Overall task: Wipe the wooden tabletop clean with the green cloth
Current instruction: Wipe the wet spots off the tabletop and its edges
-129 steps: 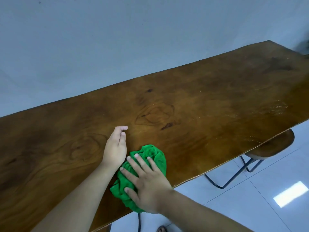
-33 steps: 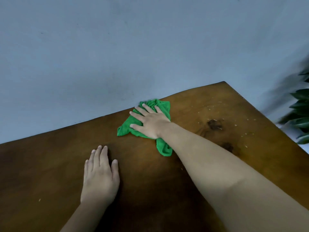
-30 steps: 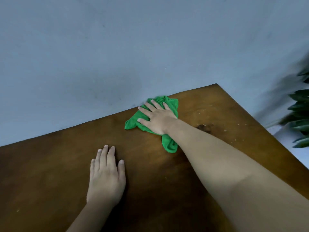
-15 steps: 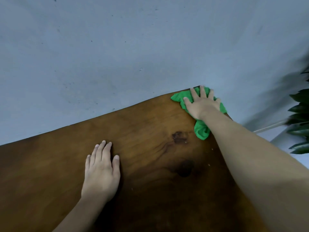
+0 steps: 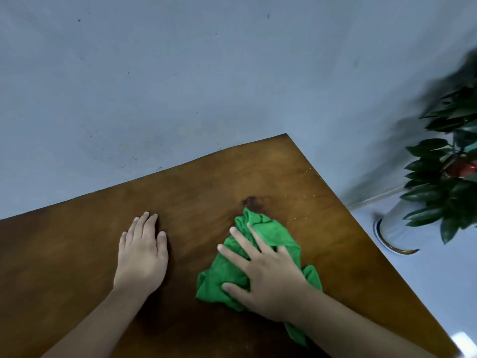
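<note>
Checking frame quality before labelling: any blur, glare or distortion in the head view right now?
Head view: the plant at the right edge is smeared by motion blur; the right hand and green cloth are slightly soft, the left hand sharper. Lighting is dim and even, with no glare on the wooden tabletop. Wide-angle tilt slants the table edges.

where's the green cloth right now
In the head view the cloth lies bunched on the table, right of centre, pressed flat under the right hand. It sits just below a dark knot, with the left hand flat beside it.
</note>
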